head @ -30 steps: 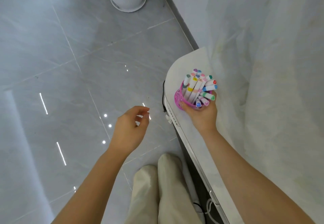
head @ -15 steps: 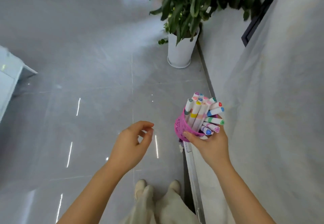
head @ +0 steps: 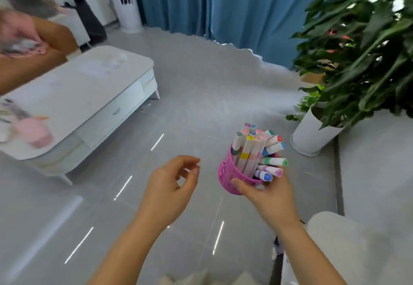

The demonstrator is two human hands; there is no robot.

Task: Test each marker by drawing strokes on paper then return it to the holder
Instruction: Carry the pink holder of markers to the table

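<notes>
My right hand [head: 266, 197] grips a pink openwork holder [head: 231, 174] from below and carries it in the air over the floor. Several white markers [head: 252, 150] with coloured caps stand and lean in the holder. To its left, my left hand [head: 169, 191] hangs in the air with loosely curled fingers and holds nothing. No paper can be made out clearly; a pale sheet may lie on the low white table [head: 89, 92] at the left.
The low white table with drawers stands at the left, with a blurred pink object [head: 38, 134] on its near end. A potted plant in a white pot [head: 312, 135] stands at the right. Blue curtains hang behind. Another person's arm [head: 33, 45] shows at the upper left.
My view has swung up and left from the white surface at the right toward the room. My right hand has lifted the holder off that surface and carries it. My left hand stays loosely curled.
</notes>
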